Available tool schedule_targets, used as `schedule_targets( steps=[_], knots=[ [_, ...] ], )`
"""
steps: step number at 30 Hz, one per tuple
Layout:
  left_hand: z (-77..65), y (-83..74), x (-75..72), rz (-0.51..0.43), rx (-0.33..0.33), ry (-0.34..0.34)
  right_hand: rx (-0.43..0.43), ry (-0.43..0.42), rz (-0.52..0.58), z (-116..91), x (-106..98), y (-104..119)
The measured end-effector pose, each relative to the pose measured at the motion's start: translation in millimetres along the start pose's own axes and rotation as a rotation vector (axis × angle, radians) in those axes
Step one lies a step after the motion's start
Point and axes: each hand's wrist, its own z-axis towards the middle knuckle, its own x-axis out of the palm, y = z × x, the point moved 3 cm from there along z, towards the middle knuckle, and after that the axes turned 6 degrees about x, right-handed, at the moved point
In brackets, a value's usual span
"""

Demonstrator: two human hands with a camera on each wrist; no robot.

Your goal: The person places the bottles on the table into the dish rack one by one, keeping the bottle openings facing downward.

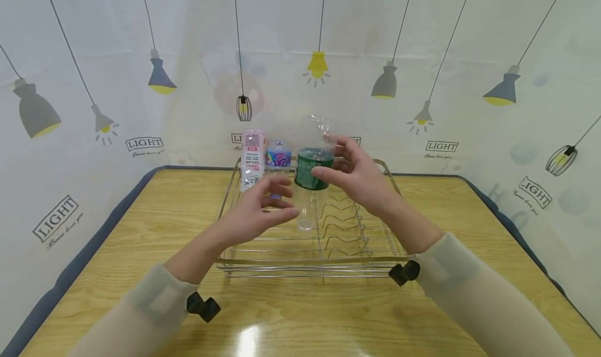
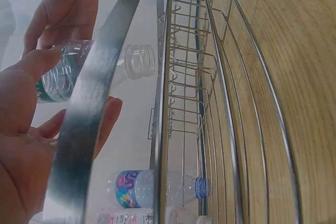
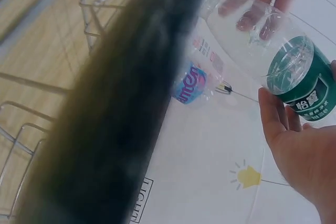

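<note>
A clear plastic bottle [image 1: 307, 164] with a green label is upside down above the wire dish rack [image 1: 300, 262], its uncapped neck pointing downward. My right hand [image 1: 363, 177] grips it by the label, thumb in front and fingers behind. Beside the neck, my left hand [image 1: 253, 211] has its fingers loosely bent and spread, holding nothing. Through the clear wall in the right wrist view, the left hand's fingers show behind the bottle. Two more bottles stand inverted at the rack's back left: a pink and white bottle [image 1: 252, 161] and a purple-and-blue-labelled bottle [image 1: 278, 158] with a blue cap.
Wavy wire dividers [image 1: 345, 226] run along the rack's right half. The rack stands on a wooden table [image 1: 291, 315], and a front rail [image 2: 89, 103] crosses close before the left wrist camera. Behind is a white curtain [image 1: 188, 111] printed with lamps.
</note>
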Motion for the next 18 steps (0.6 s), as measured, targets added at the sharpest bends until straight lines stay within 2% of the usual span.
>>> schedule_targets(
  steps=[3,8,18],
  knots=[
    [-9.7,0.8,-7.1,0.034,-0.003,-0.019,-0.002,-0.018,-0.006,4,-4,4],
    [-29.7,5.4,-22.8,0.153,-0.005,-0.071,-0.015,-0.053,0.006,11,-11,10],
    [-73.1,16.4,-58.9,0.389,0.036,-0.236,-0.011,-0.092,0.008,22,-22,15]
  ],
)
